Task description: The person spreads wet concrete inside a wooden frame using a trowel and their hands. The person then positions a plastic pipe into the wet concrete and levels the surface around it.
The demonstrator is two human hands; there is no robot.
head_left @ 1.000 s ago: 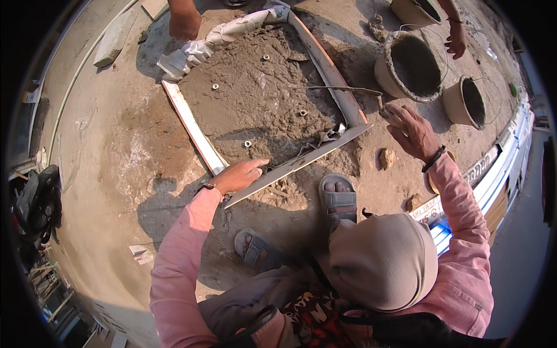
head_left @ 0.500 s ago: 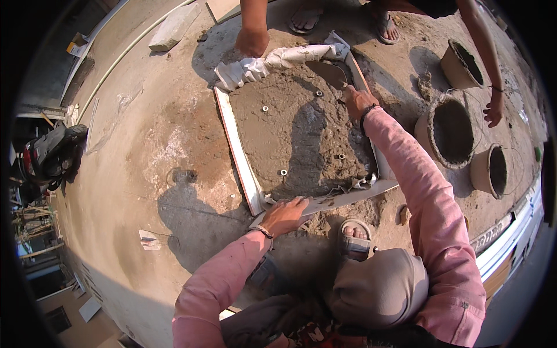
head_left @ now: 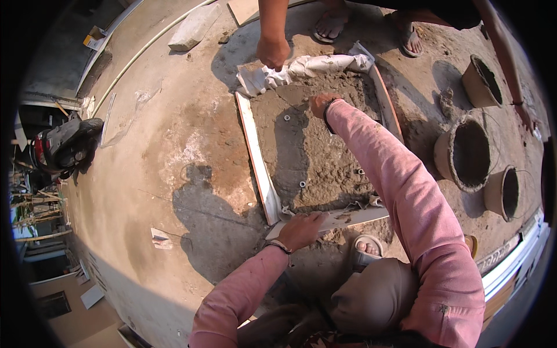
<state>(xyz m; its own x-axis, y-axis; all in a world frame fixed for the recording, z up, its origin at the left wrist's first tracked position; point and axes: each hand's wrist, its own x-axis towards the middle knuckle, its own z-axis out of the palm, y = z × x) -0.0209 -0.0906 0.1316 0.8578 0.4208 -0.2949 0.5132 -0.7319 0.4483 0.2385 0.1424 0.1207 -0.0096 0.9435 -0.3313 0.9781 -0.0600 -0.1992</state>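
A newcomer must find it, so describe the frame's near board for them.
Find the four-sided frame around the wet grey mix, mid-view. Its near board is the pale strip along its lower side in the picture. Unlike the other sides, it has the person's left hand on it.

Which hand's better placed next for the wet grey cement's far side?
Right, probably: the pink-sleeved right hand is over the cement near its far edge, while the left hand rests on the long white board at the near edge.

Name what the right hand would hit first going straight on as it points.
The right hand likely meets the crumpled white sheet, unless it runs into the wet cement below; depth is unclear.
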